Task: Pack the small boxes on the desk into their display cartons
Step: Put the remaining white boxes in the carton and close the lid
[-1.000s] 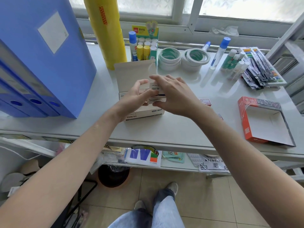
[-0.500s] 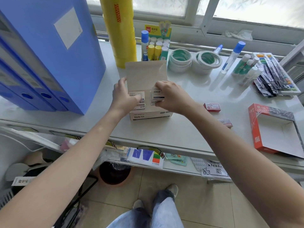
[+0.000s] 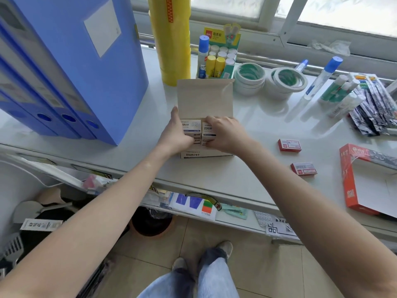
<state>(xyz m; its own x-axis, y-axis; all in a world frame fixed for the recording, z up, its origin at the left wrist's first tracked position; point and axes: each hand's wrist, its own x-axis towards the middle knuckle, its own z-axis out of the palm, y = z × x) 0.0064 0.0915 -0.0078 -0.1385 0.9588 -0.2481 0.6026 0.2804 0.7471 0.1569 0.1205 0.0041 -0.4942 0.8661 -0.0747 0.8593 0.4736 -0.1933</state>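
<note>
A white display carton (image 3: 205,100) with its lid flap raised stands at the desk's middle. Small white paper-clip boxes (image 3: 191,125) fill it in two rows. My left hand (image 3: 178,134) presses on the left row of boxes. My right hand (image 3: 225,134) grips the right row, fingers curled over a small white box (image 3: 208,128). Two small red boxes lie loose on the desk to the right, one farther (image 3: 289,145) and one nearer (image 3: 304,168). An open red display carton (image 3: 349,181) lies at the right edge with nothing in it.
Blue file boxes (image 3: 64,67) stand at the left. A yellow roll (image 3: 170,37), a glue stick display (image 3: 219,59), tape rolls (image 3: 250,77) and glue bottles (image 3: 320,79) line the back. Pen packs (image 3: 373,104) lie far right. A cluttered shelf (image 3: 193,203) sits under the desk.
Both hands have come down from fitting a small box to pressing the rows inside the white carton. The view has shifted closer and slightly left.
</note>
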